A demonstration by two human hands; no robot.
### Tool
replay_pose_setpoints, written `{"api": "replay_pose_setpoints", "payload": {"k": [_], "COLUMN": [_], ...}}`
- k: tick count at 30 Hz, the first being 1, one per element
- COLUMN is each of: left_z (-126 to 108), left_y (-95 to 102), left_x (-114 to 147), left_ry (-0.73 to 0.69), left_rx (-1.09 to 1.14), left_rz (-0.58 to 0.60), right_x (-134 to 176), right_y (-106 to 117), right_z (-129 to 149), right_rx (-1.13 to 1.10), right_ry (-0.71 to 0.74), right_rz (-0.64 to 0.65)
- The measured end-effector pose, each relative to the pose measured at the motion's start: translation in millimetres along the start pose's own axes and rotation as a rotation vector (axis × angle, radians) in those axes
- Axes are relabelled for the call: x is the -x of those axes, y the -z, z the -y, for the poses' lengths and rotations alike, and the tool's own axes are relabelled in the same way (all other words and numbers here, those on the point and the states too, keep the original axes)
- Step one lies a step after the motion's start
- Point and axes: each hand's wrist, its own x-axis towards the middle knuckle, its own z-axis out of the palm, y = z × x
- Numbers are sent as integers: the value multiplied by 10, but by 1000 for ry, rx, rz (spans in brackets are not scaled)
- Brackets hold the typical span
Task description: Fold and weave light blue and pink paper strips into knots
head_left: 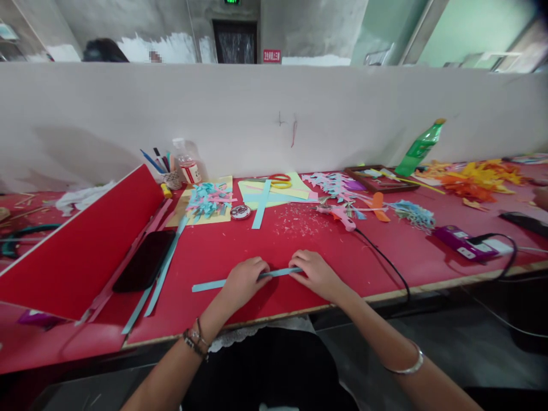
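A long, narrow light-blue paper strip [209, 286] lies low over the red tabletop near its front edge. Partway along it, my left hand [246, 279] is closed on the strip, thumb and fingers pinching it. At the strip's right end my right hand [315, 275] grips it the same way. A short stretch of the strip shows between my hands, and its left part sticks out beyond my left hand. Farther back, another light-blue strip [261, 204] lies across sheets of pale paper [295, 193]. My fingers hide part of the held strip.
To the left are a leaning red board [94, 245], a black phone [144, 261] and loose blue strips [165, 273]. A pink glue gun [338, 214] with a black cord lies to the right. Scissors [280, 181], paper fringe pieces [209, 200] and a green bottle [419, 149] stand or lie behind.
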Motion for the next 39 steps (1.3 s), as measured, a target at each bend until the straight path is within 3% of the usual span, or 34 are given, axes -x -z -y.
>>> {"api": "replay_pose_setpoints", "payload": {"k": [8, 16, 32, 39], "left_z": [-62, -3, 440, 602], "left_y": [-131, -73, 197, 275], "left_x": [-38, 83, 590, 797], "left_ry": [89, 146, 328, 412], "left_rx": [-94, -138, -54, -60], "left_rz": [-78, -99, -91, -114], "right_x": [-50, -48, 201, 205], "right_y": [-149, -136, 14, -2], "right_z": [98, 137, -304, -351], "right_rx": [41, 133, 51, 9], "right_ry": [-38, -81, -225, -242], "right_rz": [-59, -93, -137, -133]}}
